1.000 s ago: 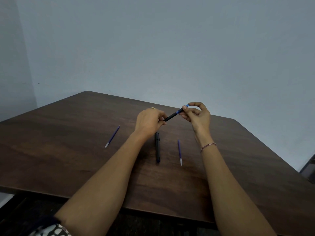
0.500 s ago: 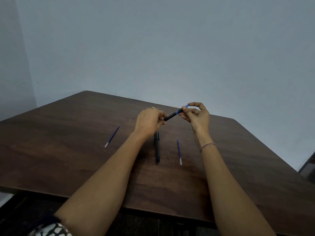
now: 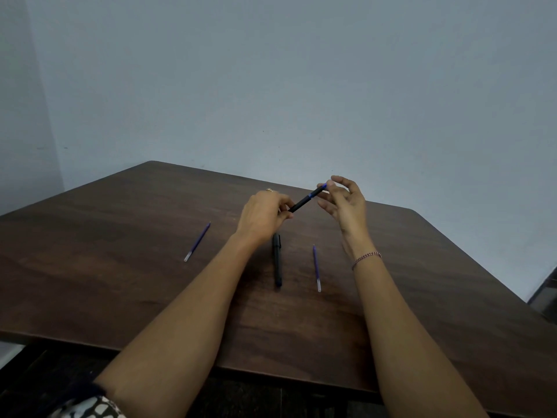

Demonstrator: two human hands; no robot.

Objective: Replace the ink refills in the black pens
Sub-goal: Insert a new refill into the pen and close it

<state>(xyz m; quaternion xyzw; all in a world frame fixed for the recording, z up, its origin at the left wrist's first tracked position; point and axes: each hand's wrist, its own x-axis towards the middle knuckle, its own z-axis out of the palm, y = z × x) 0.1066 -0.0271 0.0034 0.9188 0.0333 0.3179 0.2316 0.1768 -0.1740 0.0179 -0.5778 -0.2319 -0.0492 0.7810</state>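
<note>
You are gripping the pen point(image 3: 304, 200) by its lower end in your left hand point(image 3: 265, 215), above the table point(image 3: 120, 267). Its long axis is running up and rightward, blue end point(image 3: 322, 187) pointing at your right hand point(image 3: 346, 203). That hand's fingers are lying loose and open just beside the blue end; whether they are touching it cannot be told.

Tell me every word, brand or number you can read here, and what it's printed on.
No text can be read anywhere in this picture.
The held black pen: no legible print.
The lying black pen: no legible print.
The left blue refill and right blue refill: too thin to show any marking.
The patterned sleeve: a pattern, not letters.
</note>
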